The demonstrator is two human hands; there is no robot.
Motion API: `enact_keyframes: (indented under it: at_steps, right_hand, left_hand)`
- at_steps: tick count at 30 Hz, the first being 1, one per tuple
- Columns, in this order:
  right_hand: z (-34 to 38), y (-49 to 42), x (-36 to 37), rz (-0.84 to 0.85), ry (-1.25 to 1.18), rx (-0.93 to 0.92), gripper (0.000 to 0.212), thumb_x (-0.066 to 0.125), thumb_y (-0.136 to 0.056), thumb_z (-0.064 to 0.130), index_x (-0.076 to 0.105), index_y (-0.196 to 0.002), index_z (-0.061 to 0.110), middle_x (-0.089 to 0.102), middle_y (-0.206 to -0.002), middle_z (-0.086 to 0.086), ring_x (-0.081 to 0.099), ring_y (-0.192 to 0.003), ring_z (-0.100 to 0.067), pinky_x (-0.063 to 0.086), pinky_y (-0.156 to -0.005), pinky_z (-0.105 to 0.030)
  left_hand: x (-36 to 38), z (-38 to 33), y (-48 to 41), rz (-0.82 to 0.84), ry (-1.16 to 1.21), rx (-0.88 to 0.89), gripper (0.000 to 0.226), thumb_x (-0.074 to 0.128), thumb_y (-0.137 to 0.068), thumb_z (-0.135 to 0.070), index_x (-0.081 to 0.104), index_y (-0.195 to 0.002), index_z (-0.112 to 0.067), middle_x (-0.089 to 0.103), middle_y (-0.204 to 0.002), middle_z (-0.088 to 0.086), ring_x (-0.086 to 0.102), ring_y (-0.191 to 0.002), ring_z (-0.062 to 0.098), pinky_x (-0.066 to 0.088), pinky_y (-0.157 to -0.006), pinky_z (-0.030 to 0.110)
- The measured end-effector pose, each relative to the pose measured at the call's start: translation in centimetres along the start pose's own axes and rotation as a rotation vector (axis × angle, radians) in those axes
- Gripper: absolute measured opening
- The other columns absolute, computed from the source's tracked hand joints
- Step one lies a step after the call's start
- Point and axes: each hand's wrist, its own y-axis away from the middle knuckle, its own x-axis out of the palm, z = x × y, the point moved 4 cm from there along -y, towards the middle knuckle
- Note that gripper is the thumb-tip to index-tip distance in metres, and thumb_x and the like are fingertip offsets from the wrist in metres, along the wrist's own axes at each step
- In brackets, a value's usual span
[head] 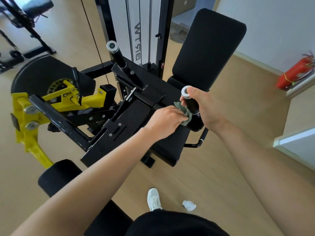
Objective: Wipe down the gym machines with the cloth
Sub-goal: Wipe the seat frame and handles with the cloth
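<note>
A black leg machine with a yellow lever arm [56, 103] fills the middle of the view. Its black seat pad [170, 147] and upright back pad [208, 48] are on the right. My right hand [204, 109] grips the near black handle [191, 106], which has a silver end cap. My left hand [165, 123] holds a crumpled grey-green cloth [185, 113] and presses it against the lower part of that handle. A second handle [117, 55] stands free further back.
The weight stack tower [143, 31] rises behind the seat. A black foam roller pad [58, 178] sits near my left forearm. Another machine [25, 28] stands at the far left. Red fire extinguishers [296, 72] lie by the right wall. My white shoes [154, 199] are on the wooden floor.
</note>
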Motion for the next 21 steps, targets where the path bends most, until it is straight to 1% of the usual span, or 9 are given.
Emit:
enact_keyframes:
  at_steps: [4,7,9,12,15,16,18,19,21]
  right_hand:
    - [0.1,0.3,-0.1,-0.001,0.032,0.029,0.048,0.049,-0.092,0.047,0.068,-0.096,0.004,0.066,-0.085,0.001,0.061,-0.078,-0.003,0.048,-0.074,-0.013]
    - [-0.2,0.6,-0.1,-0.011,0.043,0.032,0.048,0.048,-0.092,0.052,0.07,-0.1,0.01,0.067,-0.09,0.004,0.062,-0.084,-0.002,0.049,-0.083,-0.019]
    - [-0.7,0.9,-0.1,-0.027,0.029,0.003,0.047,0.046,-0.094,0.056,0.07,-0.102,0.016,0.068,-0.095,0.006,0.062,-0.091,-0.004,0.05,-0.089,-0.025]
    - [-1.8,1.6,0.0,-0.065,0.059,-0.072,0.049,0.045,-0.097,0.059,0.065,-0.114,0.017,0.064,-0.104,-0.005,0.057,-0.1,-0.01,0.048,-0.099,-0.041]
    - [-3.6,3.7,1.0,-0.213,0.086,-0.101,0.045,0.053,-0.1,0.039,0.051,-0.142,0.024,0.058,-0.136,0.008,0.052,-0.13,-0.01,0.042,-0.113,-0.043]
    - [-4.2,5.1,1.4,-0.3,0.107,-0.107,0.05,0.058,-0.097,0.033,0.048,-0.146,0.024,0.053,-0.143,0.008,0.05,-0.134,-0.012,0.042,-0.113,-0.04]
    - [-4.6,8.0,2.4,-0.4,0.196,-0.199,0.05,0.066,-0.091,0.027,0.053,-0.139,0.024,0.052,-0.14,0.009,0.052,-0.129,-0.016,0.048,-0.105,-0.036]
    - [-4.7,9.0,3.1,-0.355,0.245,-0.268,0.047,0.069,-0.089,0.022,0.057,-0.135,0.021,0.053,-0.135,0.007,0.054,-0.125,-0.018,0.05,-0.1,-0.037]
    - [-4.9,10.0,4.7,-0.15,0.267,-0.331,0.051,0.074,-0.085,0.006,0.059,-0.133,0.013,0.053,-0.135,0.0,0.053,-0.127,-0.02,0.051,-0.1,-0.038]
  left_hand:
    - [2.1,-1.9,2.2,-0.003,0.148,0.002,0.024,0.063,-0.097,-0.004,0.078,-0.113,-0.014,0.076,-0.113,0.0,0.068,-0.11,0.018,0.054,-0.098,0.037]
    - [1.4,-1.1,4.1,-0.137,0.347,-0.231,0.024,0.063,-0.099,-0.009,0.076,-0.119,-0.016,0.076,-0.109,-0.004,0.071,-0.099,0.01,0.058,-0.088,0.032]
    - [0.3,-0.2,5.4,-0.22,0.609,-0.424,0.024,0.061,-0.101,-0.013,0.074,-0.119,-0.022,0.076,-0.104,-0.008,0.073,-0.093,0.007,0.061,-0.08,0.029]
    - [-1.3,0.9,6.9,-0.265,1.021,-0.685,0.024,0.056,-0.103,-0.02,0.076,-0.114,-0.025,0.077,-0.104,-0.002,0.074,-0.099,0.016,0.061,-0.085,0.035]
    - [-2.4,0.7,8.2,-0.203,1.349,-0.745,0.038,0.051,-0.089,-0.014,0.076,-0.117,-0.018,0.074,-0.115,0.014,0.071,-0.109,0.032,0.058,-0.093,0.045]
    - [-2.6,0.4,8.6,-0.174,1.401,-0.731,0.045,0.05,-0.082,-0.01,0.074,-0.12,-0.015,0.072,-0.118,0.019,0.069,-0.111,0.036,0.057,-0.097,0.047]
    - [-2.9,-0.3,9.3,-0.127,1.425,-0.699,0.057,0.051,-0.074,-0.002,0.069,-0.127,-0.011,0.069,-0.122,0.024,0.067,-0.114,0.039,0.056,-0.098,0.048]
    - [-3.0,-0.6,9.6,-0.113,1.429,-0.682,0.061,0.052,-0.073,0.002,0.066,-0.13,-0.01,0.068,-0.124,0.025,0.067,-0.113,0.039,0.056,-0.096,0.047]
    - [-3.1,-1.2,10.2,-0.071,1.443,-0.638,0.064,0.055,-0.076,0.01,0.062,-0.136,-0.01,0.066,-0.125,0.027,0.067,-0.113,0.038,0.057,-0.09,0.042]
